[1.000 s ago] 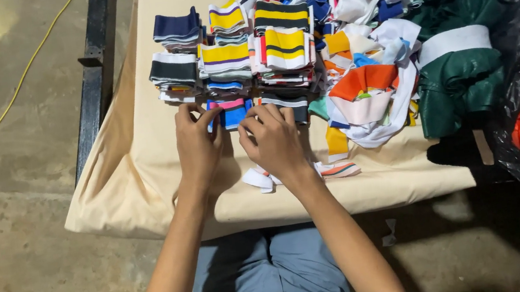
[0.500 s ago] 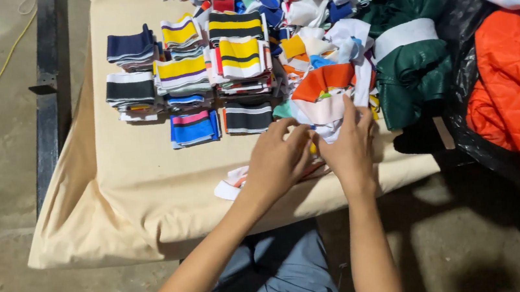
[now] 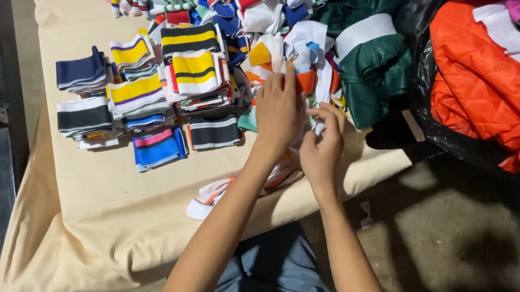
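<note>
A loose heap of knitted rib pieces (image 3: pixel 292 54), white, orange, blue and red all tumbled together, sits toward the far middle of the table, and that is where both hands are busy. The left hand (image 3: pixel 276 108) lies flat against the near edge of the heap with fingers stretched up into the cloth, palm down; I cannot tell whether it grips anything underneath. The right hand (image 3: pixel 322 145) is just beside it, nearer the person, its thumb and fingers pinched together on a small bit of white fabric at the heap's lower edge.

Under the left forearm, a white and orange strip (image 3: pixel 213 194) lies close to the table's front edge. To the left of the hands stand neat folded stacks (image 3: pixel 143 94) of striped bands, yellow, navy, black and white, with a blue and pink one (image 3: pixel 157 148) nearest the front. All rests on a beige cloth (image 3: pixel 85 218) over the table. To the right are a green garment (image 3: pixel 371 61) and an orange quilted jacket (image 3: pixel 496 99).
</note>
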